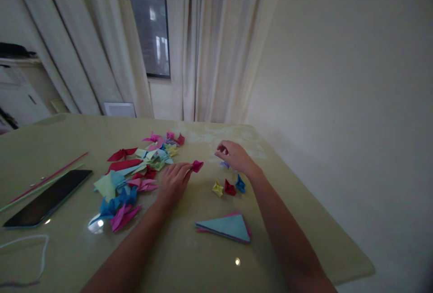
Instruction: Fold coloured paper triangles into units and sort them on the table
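Note:
My left hand (173,184) is closed, pinching a small magenta folded paper piece (197,166) at its fingertips, just above the table. To its right, my right hand (235,155) hovers with fingers loosely curved and apart, nothing visible between them. Below that hand lies a small purple folded paper piece (224,164), partly covered. Nearer me sit a yellow folded piece (217,188), a red one (230,187) and a blue one (240,184) in a row. A stack of folded paper triangles (225,227), light blue on top, lies between my forearms.
Left of my left hand spreads a pile of colourful origami pieces (145,167). Farther left are a dark tablet or large phone (50,197), a thin pink stick (54,176) and a white cable (43,252). The table (287,185) ends near the wall on the right.

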The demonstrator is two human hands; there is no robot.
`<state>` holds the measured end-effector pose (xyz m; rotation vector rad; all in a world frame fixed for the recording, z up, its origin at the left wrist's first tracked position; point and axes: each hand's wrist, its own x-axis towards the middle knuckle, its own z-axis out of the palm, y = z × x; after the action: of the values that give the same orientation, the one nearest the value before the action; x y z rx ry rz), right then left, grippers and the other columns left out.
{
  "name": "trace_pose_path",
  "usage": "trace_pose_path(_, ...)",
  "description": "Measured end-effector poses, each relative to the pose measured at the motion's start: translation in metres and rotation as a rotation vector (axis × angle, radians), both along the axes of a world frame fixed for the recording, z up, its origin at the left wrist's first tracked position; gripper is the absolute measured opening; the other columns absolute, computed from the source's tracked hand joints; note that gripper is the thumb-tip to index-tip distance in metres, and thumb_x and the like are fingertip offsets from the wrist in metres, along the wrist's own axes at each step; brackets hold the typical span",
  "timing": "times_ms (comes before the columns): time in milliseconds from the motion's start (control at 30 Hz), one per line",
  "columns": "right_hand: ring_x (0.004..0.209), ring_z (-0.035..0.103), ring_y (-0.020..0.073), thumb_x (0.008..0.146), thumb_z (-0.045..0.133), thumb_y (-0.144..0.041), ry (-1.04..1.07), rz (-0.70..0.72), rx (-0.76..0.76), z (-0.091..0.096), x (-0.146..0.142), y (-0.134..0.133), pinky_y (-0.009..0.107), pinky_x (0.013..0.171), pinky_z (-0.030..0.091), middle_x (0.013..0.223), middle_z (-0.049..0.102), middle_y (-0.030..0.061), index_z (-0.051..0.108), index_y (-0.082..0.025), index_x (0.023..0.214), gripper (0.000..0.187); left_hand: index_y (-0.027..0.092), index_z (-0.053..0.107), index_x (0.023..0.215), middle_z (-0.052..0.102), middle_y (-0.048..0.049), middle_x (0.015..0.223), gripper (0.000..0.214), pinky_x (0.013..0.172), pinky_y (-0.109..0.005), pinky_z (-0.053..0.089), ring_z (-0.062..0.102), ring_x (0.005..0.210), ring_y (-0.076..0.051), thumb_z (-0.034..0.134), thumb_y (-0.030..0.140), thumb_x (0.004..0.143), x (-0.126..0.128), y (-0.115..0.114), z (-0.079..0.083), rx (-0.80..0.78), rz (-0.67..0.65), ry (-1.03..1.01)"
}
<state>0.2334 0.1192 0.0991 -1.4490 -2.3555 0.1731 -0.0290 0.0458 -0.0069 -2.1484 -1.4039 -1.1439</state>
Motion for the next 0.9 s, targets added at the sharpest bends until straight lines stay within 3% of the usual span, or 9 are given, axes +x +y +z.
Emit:
trace_pose_path(100, 0.08, 0.065, 0.0148, 0.097, 0.074, -0.03, 0.169, 0.262, -0.08, 0.003, -0.025, -0.015, 0.024, 0.072, 0.044, 0.094, 0.072, 0.0035, 0.07, -0.016, 0.106, 0.017, 0.021, 0.069, 0.112, 0.077, -0.0076, 0.105, 0.015, 0.087, -0.036, 0.048, 0.067, 0.094, -0.024, 0.057, 0.027, 0.104, 0.006, -0.005, 0.004, 0.042, -0.109, -0.007)
trace_pose_path(200, 0.079, 0.064, 0.0137, 0.092, 0.079, -0.024, 0.144, 0.443, -0.131, 0.0, -0.045, -0.027, 0.023, 0.071, 0.044, 0.093, 0.071, 0.0017, 0.072, -0.017, 0.103, 0.014, 0.02, 0.068, 0.112, 0.076, -0.0073, 0.103, 0.014, 0.087, -0.036, 0.049, 0.066, 0.092, -0.022, 0.058, 0.025, 0.104, 0.009, -0.008, 0.006, 0.07, -0.175, -0.026)
trace_pose_path(300, 0.082, 0.063, 0.0146, 0.094, 0.075, -0.017, 0.006, 0.415, -0.058, -0.005, -0.055, -0.033, 0.024, 0.073, 0.042, 0.094, 0.069, 0.0027, 0.075, -0.017, 0.095, 0.001, 0.021, 0.068, 0.113, 0.076, -0.0068, 0.103, 0.015, 0.088, -0.035, 0.051, 0.067, 0.093, -0.021, 0.056, 0.025, 0.105, 0.011, -0.009, 0.005, 0.061, -0.233, -0.044)
trace_pose_path(367, 0.087, 0.062, 0.0158, 0.096, 0.072, -0.018, -0.063, 0.363, -0.021, -0.008, -0.056, -0.034, 0.025, 0.074, 0.041, 0.098, 0.068, 0.0042, 0.076, -0.018, 0.096, 0.004, 0.021, 0.067, 0.115, 0.075, -0.007, 0.105, 0.016, 0.09, -0.034, 0.052, 0.068, 0.096, -0.021, 0.054, 0.024, 0.106, 0.011, -0.007, 0.004, 0.037, -0.242, -0.054)
trace_pose_path(467, 0.09, 0.063, 0.0171, 0.098, 0.07, -0.022, -0.143, 0.311, 0.001, -0.012, -0.057, -0.032, 0.025, 0.072, 0.04, 0.101, 0.069, 0.0059, 0.076, -0.018, 0.099, 0.008, 0.02, 0.065, 0.123, 0.074, -0.0102, 0.115, 0.024, 0.094, -0.038, 0.052, 0.068, 0.106, -0.024, 0.05, 0.021, 0.105, 0.008, -0.004, 0.003, -0.023, -0.089, -0.045)
trace_pose_path(633, 0.092, 0.066, 0.0194, 0.1, 0.065, -0.024, -0.285, 0.327, 0.006, -0.021, -0.06, -0.029, 0.027, 0.073, 0.041, 0.102, 0.073, 0.009, 0.078, -0.017, 0.101, 0.015, 0.018, 0.068, 0.126, 0.061, -0.0183, 0.144, 0.033, 0.103, -0.054, 0.044, 0.055, 0.13, -0.039, 0.052, 0.016, 0.097, -0.015, -0.002, 0.003, -0.234, 0.488, 0.167)
trace_pose_path(700, 0.092, 0.068, 0.0207, 0.1, 0.064, -0.027, -0.331, 0.337, -0.013, -0.024, -0.062, -0.029, 0.027, 0.073, 0.041, 0.102, 0.075, 0.01, 0.08, -0.018, 0.102, 0.018, 0.017, 0.072, 0.119, 0.061, -0.0197, 0.142, 0.029, 0.102, -0.057, 0.043, 0.054, 0.129, -0.041, 0.052, 0.022, 0.098, -0.023, -0.003, 0.002, -0.322, 0.626, 0.21)
trace_pose_path(767, 0.089, 0.069, 0.0212, 0.099, 0.065, -0.027, -0.374, 0.335, -0.067, -0.025, -0.062, -0.03, 0.028, 0.07, 0.041, 0.099, 0.077, 0.0099, 0.081, -0.019, 0.101, 0.019, 0.017, 0.073, 0.113, 0.064, -0.0193, 0.134, 0.028, 0.099, -0.056, 0.044, 0.057, 0.122, -0.04, 0.05, 0.025, 0.099, -0.027, -0.003, 0.002, -0.384, 0.658, 0.234)
trace_pose_path(900, 0.085, 0.07, 0.0212, 0.096, 0.066, -0.026, -0.405, 0.293, -0.152, -0.02, -0.057, -0.031, 0.027, 0.067, 0.04, 0.096, 0.079, 0.0089, 0.083, -0.02, 0.099, 0.018, 0.016, 0.075, 0.111, 0.068, -0.018, 0.123, 0.033, 0.092, -0.046, 0.048, 0.059, 0.114, -0.035, 0.044, 0.013, 0.098, -0.029, 0.0, 0.003, -0.443, 0.556, 0.29)
